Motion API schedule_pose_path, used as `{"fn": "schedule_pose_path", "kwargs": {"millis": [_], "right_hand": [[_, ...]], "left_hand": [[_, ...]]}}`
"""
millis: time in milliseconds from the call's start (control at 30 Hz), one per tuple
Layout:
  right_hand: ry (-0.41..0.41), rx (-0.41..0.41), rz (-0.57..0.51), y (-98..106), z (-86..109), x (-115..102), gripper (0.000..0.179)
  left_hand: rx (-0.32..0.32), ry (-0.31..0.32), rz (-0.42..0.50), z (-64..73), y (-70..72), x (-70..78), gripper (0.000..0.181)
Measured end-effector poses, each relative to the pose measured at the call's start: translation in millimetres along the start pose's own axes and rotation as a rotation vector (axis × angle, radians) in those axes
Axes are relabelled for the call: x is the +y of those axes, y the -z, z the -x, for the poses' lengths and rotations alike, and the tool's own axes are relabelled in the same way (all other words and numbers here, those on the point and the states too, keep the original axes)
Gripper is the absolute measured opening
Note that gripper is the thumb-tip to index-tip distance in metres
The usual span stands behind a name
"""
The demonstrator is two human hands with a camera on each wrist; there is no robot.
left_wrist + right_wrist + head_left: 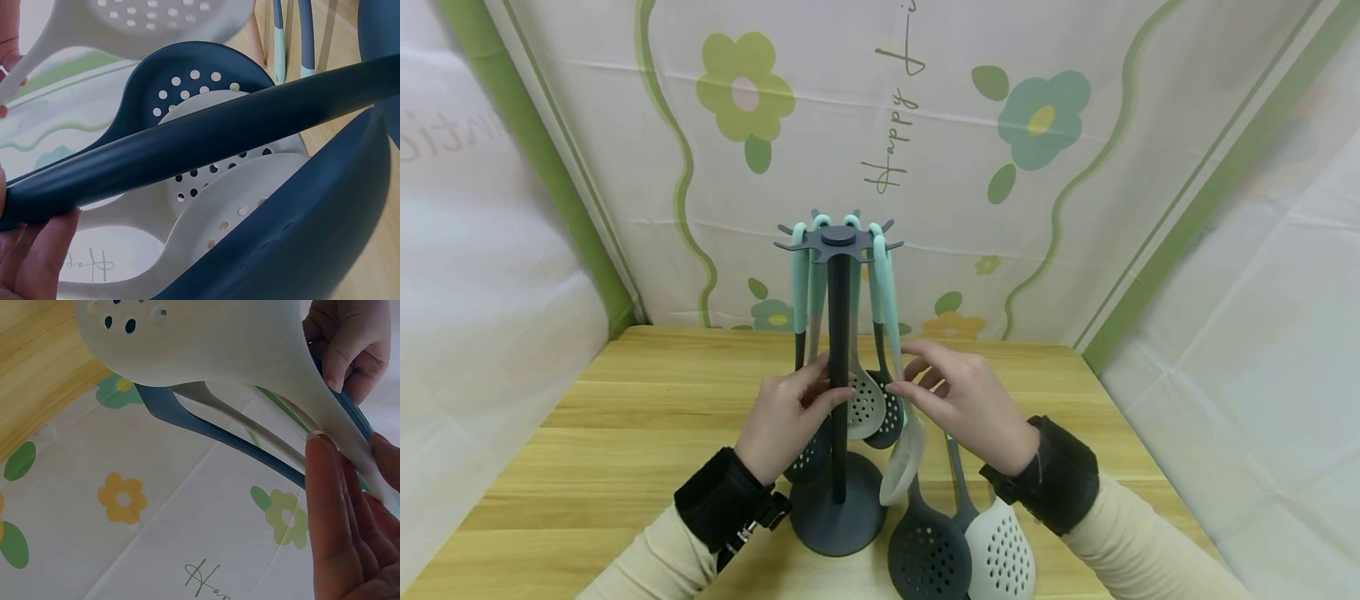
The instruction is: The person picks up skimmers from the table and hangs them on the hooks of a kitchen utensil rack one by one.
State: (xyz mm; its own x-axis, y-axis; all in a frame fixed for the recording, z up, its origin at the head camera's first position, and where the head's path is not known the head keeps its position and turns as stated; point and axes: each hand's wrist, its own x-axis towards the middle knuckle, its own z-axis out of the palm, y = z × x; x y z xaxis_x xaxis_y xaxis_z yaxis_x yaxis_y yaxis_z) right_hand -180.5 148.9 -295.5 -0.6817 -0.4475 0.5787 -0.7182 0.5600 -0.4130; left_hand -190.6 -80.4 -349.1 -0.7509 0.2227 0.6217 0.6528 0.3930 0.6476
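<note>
Ideally, we brace the pole (838, 321) in our gripping left hand (785, 419) and lightly steady the pale spoon (904, 462), between our right hand's (967, 398) thumb and fingers (pinched or not, we cannot tell).

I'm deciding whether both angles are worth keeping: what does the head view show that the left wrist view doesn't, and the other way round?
Only the head view shows the hooked top, plus the dark perforated head and white perforated head on the table.

Only the left wrist view shows the holes in the pale utensil at the right hand.

Both show the post, gripped by the left hand, and part of the round base.
</note>
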Motion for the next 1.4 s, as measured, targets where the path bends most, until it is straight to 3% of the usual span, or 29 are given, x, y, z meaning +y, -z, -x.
{"fn": "schedule_pose_path", "kwargs": {"millis": [467, 667, 833, 1067, 1400], "right_hand": [[-0.028, -0.019, -0.011, -3.9, 0.2, 6.4, 0.041], [-0.062, -0.028, -0.049, -3.2, 3.2, 10.7, 0.042], [-0.127, -0.015, -0.054, -1.6, 9.9, 23.5, 0.040], [-0.228, -0.029, 0.009, -0.4, 20.1, 46.0, 0.042], [-0.393, -0.093, 0.022, -2.6, 36.6, 73.9, 0.052]], "left_hand": [[-0.003, -0.054, 0.025, 4.1, -7.2, -3.4, 0.033], [-0.066, -0.056, 0.065, 5.1, -8.4, -2.9, 0.035], [-0.108, -0.018, 0.095, 4.6, -7.1, -2.8, 0.034], [-0.090, 0.003, 0.059, 4.6, -6.6, -4.3, 0.016], [-0.090, 0.003, 0.057, 4.3, -5.0, -4.5, 0.018]]}}
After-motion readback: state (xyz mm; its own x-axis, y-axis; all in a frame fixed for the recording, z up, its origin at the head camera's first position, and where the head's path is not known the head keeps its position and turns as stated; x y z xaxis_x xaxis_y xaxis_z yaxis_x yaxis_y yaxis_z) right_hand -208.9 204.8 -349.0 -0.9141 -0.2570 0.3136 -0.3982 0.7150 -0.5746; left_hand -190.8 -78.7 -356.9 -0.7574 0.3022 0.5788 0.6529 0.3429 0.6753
